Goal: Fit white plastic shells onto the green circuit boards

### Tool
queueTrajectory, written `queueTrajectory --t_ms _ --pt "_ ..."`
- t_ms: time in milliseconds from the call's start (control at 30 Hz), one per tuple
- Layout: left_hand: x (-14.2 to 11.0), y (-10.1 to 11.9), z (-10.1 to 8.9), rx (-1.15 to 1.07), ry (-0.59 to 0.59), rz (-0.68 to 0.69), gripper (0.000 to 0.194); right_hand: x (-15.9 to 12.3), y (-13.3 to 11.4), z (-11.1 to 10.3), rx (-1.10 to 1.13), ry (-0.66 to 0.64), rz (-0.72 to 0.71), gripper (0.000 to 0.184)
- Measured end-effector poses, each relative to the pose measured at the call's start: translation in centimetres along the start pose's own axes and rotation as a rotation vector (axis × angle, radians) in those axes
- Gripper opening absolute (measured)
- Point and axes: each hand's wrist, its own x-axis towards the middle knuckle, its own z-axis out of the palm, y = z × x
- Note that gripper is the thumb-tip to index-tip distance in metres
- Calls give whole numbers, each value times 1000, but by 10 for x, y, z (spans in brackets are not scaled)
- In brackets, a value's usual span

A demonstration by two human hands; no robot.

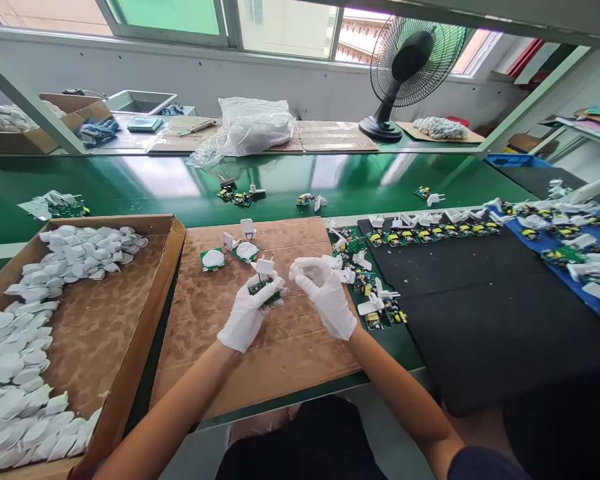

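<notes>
Both my hands wear white gloves and hover over a brown cardboard sheet (260, 347). My left hand (247, 310) is closed round a small green circuit board with a white plug part (264, 279) on top. My right hand (325, 293) is curled shut on a white plastic shell (314, 264), just right of the left hand. Two white-capped green boards (213, 259) and a pair of white plug pieces (230, 241) lie on the cardboard ahead of my hands.
A cardboard tray (130, 347) with several white plastic shells stands on the left. More boards and plugs (375, 293) lie right of my hands and across a black mat (480, 300). A green conveyor belt (180, 180), a plastic bag (253, 127) and a fan (405, 67) are behind.
</notes>
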Motion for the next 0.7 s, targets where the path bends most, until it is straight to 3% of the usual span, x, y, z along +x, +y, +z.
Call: queueTrajectory --t_ms 133,233,600,700 --pt "3 1 -1 -101 1 -23 30 -8 -1 6 -315 -61 -226 25" --pt "2 -1 2 -139 -16 -16 26 -10 -3 9 -504 -123 -320 23" --pt "1 -3 5 -49 99 15 35 -5 13 4 -765 -196 -447 28" --pt "0 -1 4 -61 65 2 36 -4 9 0 -803 -215 -443 25"
